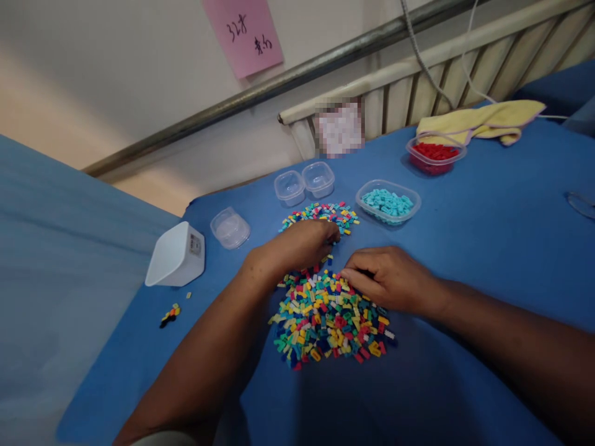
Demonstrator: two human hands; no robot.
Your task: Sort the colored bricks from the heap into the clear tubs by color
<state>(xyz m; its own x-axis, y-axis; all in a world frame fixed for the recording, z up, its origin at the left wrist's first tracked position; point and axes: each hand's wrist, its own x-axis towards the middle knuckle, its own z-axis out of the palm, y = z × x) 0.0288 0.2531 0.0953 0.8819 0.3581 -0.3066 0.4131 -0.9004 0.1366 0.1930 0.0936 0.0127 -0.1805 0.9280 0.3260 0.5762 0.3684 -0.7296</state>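
Observation:
A large pile of small mixed-colour plastic building bricks [325, 322] lies in the middle of the blue-covered table. Beyond it is a smaller, flatter pile of similar bricks [320, 212]. My left hand [309, 243] reaches between the two piles, at the near edge of the far one, its fingers curled down. At the upper right of the near pile, my right hand [390, 279] has thumb and forefinger together, touching the bricks. Both hands are closed; whatever they pinch is hidden or too small to name.
Turquoise bricks fill a clear tub [388, 218]; red bricks lie in another tub [433, 168] by a yellow cloth [483, 124]. Two clear tubs [304, 184], stacked clear lids [230, 229], a white box [179, 257] and a few loose bricks [171, 314] are leftward. A radiator [400, 99] stands behind.

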